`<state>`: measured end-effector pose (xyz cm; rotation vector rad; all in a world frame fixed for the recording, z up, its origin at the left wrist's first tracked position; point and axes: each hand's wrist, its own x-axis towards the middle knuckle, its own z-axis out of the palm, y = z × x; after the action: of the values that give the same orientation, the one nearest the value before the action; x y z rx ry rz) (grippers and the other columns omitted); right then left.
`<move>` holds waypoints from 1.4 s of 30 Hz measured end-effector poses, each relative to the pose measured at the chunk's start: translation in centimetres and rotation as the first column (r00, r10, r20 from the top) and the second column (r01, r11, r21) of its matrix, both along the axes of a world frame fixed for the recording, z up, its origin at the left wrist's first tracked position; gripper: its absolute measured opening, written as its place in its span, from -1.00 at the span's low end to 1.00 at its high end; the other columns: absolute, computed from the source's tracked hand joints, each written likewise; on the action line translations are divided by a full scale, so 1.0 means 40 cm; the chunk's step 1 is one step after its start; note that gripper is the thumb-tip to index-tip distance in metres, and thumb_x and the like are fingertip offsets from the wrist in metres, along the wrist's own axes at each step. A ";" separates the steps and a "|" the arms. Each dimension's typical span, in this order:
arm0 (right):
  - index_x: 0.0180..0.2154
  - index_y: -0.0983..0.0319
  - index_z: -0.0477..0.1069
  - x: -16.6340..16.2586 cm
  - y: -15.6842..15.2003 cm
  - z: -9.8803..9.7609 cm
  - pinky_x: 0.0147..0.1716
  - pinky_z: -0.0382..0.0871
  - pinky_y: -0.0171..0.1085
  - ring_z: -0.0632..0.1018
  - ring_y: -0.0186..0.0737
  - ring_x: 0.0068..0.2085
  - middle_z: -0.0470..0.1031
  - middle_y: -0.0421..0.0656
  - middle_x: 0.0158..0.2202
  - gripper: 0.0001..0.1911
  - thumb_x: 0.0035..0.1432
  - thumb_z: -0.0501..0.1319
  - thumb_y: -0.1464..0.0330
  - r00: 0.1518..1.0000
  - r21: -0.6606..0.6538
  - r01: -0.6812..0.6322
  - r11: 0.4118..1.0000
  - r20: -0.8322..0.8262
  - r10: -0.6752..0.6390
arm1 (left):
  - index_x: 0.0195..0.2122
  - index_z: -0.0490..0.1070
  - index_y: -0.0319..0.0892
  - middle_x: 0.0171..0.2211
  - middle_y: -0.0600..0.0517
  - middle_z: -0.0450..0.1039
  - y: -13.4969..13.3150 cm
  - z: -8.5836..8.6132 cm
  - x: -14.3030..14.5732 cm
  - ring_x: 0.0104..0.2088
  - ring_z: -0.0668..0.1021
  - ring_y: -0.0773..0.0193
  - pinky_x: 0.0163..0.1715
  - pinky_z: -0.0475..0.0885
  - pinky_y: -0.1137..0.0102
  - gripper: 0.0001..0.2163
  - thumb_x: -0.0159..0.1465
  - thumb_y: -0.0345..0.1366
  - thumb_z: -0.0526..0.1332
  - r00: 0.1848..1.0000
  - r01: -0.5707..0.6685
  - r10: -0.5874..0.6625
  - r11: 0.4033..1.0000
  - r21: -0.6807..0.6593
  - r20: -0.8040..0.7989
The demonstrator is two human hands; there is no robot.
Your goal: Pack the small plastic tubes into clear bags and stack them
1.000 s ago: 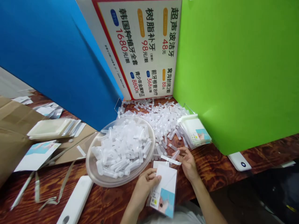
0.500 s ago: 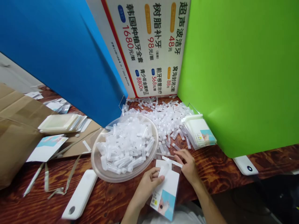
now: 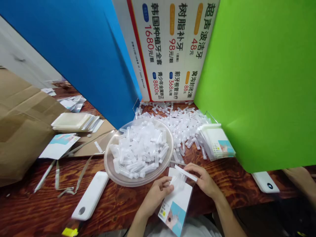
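Note:
My left hand (image 3: 158, 194) is closed on the side of a transparent bag (image 3: 189, 197), thumb on top. Inside lies a white card (image 3: 172, 201) with a blue picture at its lower end. Several small translucent plastic tubes (image 3: 178, 181) show at the bag's upper end. The fingers of my right hand (image 3: 201, 179) pinch a white strip (image 3: 185, 173) at that same end; whether it is still joined to the bag I cannot tell. Beyond my hands stands a round plastic bowl (image 3: 107, 164) heaped with white capped tubes (image 3: 140, 148).
Loose tubes (image 3: 182, 123) cover the table behind the bowl. Filled bags (image 3: 218, 143) are stacked by the green panel (image 3: 266, 82). White oblong devices (image 3: 90, 196) lie left and right. A cardboard box (image 3: 22, 131) stands left. Another person's hand (image 3: 300, 179) shows at the right edge.
The view has turned a little, so most things sit further right in the picture. My right hand has come slightly lower with the strip. Another person's hand has appeared at the right.

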<state>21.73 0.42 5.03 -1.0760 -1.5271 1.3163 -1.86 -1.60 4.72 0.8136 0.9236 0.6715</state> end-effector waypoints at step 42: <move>-0.48 0.22 0.38 -0.013 -0.045 -0.078 -0.63 0.16 -0.41 0.29 -0.39 -0.60 0.38 -0.31 -0.61 -0.48 -0.20 0.53 -0.01 0.872 -0.244 0.437 0.866 -0.119 -0.474 | -0.18 0.49 -0.24 -0.40 0.05 0.52 0.008 -0.006 0.077 -0.43 0.52 0.31 -0.47 0.36 0.52 -0.52 0.09 0.06 0.46 1.000 0.005 0.003 0.971 -0.237 0.031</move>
<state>21.22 -1.36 1.92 -1.3206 -0.9340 1.2105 1.20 -1.30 4.48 0.5890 0.9545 0.5586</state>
